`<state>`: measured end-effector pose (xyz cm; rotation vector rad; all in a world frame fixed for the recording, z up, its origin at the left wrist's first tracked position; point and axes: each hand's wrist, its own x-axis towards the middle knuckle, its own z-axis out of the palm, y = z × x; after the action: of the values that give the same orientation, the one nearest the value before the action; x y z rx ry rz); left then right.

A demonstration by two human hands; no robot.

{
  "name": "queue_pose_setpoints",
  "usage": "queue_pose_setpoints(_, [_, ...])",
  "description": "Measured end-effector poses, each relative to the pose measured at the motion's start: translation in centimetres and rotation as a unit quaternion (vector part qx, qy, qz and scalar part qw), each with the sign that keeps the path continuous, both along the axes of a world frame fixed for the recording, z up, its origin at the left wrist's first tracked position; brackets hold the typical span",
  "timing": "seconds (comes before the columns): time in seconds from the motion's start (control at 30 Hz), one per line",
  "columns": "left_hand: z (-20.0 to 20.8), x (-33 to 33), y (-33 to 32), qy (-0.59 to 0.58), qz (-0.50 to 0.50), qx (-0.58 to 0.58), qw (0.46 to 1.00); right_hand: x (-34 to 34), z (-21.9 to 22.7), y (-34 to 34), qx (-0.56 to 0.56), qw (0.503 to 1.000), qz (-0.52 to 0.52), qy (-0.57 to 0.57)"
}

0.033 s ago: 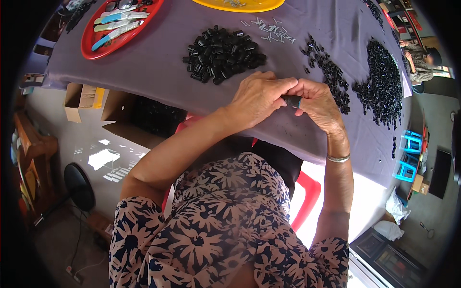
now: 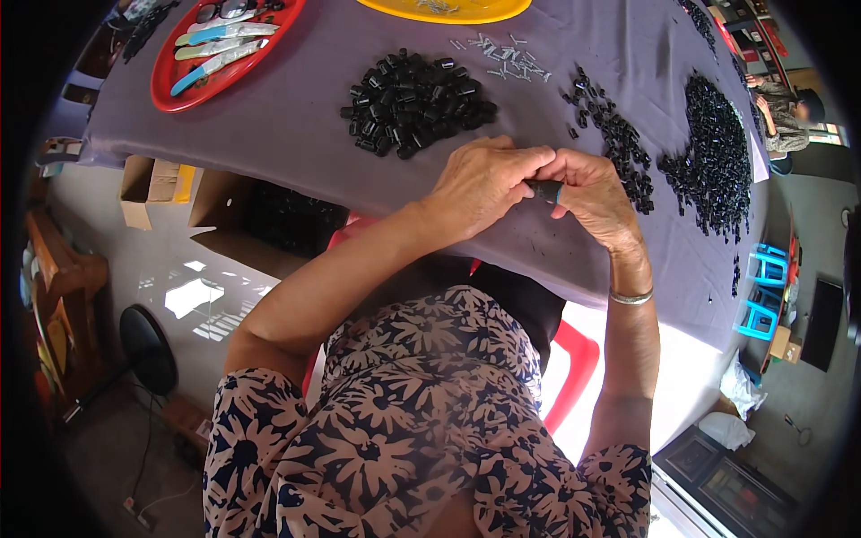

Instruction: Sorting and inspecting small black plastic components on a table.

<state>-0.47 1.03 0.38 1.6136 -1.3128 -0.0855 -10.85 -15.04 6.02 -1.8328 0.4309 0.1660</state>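
Observation:
My left hand (image 2: pixel 480 184) and my right hand (image 2: pixel 592 190) meet over the near edge of the cloth-covered table. Both have their fingers closed around a small dark piece (image 2: pixel 544 190), black with a bit of blue at its right end. Fingers cover much of it, so its exact kind does not show. Just beyond my left hand lies a heap of shiny black cylindrical plastic parts (image 2: pixel 414 103). Smaller black pieces (image 2: pixel 619 139) are strewn beyond and to the right of my right hand. Little silvery pins or screws (image 2: pixel 513 58) lie scattered farther back.
A red tray (image 2: pixel 164 85) with blue- and pale-handled tools is at the far left, a yellow tray (image 2: pixel 448 13) at the back. Another large black pile (image 2: pixel 713 157) spreads at the right. An open cardboard box (image 2: pixel 220 202) stands below the table edge. Another person (image 2: pixel 785 117) is at far right.

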Motion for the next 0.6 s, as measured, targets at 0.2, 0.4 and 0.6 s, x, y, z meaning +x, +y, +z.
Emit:
queue_pose_setpoints(0.2, [-0.2, 0.5, 0.5, 0.1, -0.005, 0.008, 0.995, 1.0, 0.5, 1.1, -0.051, 0.998, 0.01, 0.023])
queue_pose_setpoints(0.4, [0.4, 0.5, 0.9, 0.059, 0.0, 0.004, 0.998, 1.4, 1.0, 1.4, -0.033, 0.996, -0.011, 0.077])
queue_pose_setpoints(0.6, [0.6, 1.0, 1.5, 0.093, -0.01, 0.004, 0.996, 2.1, 0.4, 1.2, 0.006, 0.995, -0.019, 0.095])
